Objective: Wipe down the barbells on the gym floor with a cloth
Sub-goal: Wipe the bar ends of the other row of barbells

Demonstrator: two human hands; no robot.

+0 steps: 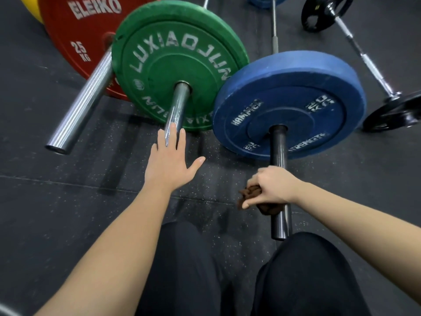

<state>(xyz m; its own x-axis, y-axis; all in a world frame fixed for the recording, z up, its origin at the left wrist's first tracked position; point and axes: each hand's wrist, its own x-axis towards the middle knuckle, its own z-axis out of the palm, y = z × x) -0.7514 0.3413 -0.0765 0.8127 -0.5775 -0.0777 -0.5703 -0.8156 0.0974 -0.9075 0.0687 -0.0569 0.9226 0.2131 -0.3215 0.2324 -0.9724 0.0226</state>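
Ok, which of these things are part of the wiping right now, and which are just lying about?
In the job: brown cloth, right hand gripping it on the blue-plate bar, left hand at the green-plate bar.
Lying about for now: red-plate bar, yellow plate, black-plate bar.

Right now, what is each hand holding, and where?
Right hand grips a bunched brown cloth against the dark barbell sleeve. Left hand holds nothing, open by the chrome sleeve.
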